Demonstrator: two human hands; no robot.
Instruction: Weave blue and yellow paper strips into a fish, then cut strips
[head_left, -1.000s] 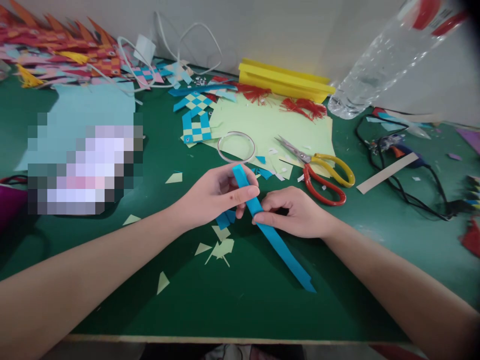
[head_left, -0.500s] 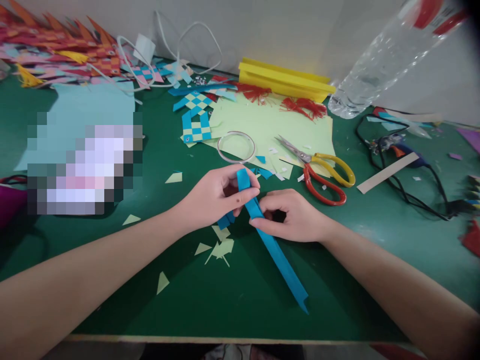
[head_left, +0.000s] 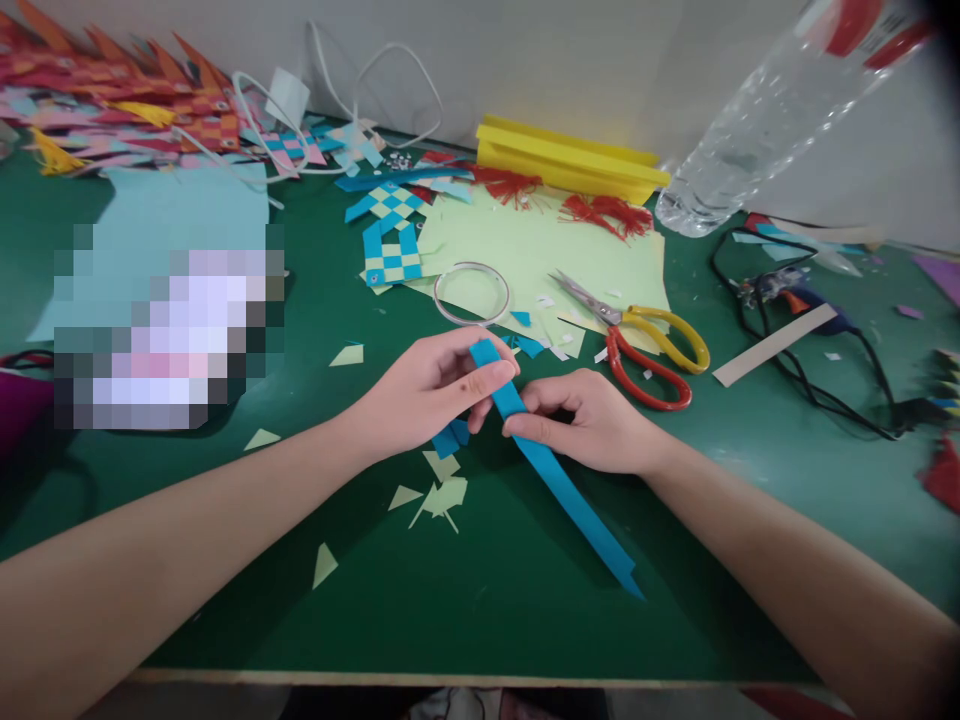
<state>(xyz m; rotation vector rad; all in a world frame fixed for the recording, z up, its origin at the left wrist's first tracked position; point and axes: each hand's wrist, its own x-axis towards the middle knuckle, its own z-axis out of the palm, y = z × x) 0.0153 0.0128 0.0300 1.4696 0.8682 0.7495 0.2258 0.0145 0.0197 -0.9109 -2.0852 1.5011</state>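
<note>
Head view: left hand point(head_left: 431, 385) pinches the top end of the blue paper strip point(head_left: 555, 475), right hand point(head_left: 592, 420) pinches it just below, both grips clamped on it, its long tail slanting down over the green counter point(head_left: 465, 600). Risk, as I judge it: uneven pull could crease or tear the strip between the pinches. The free tail could also catch the paper scraps point(head_left: 439, 495) just beside it.

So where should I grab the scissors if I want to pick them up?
Take the scissors by the red and yellow handle loops, coming from the right. The loops lie flat and open on that side, while the pointed blades aim left across the green paper, so your fingers probably stay clear of them.
</note>
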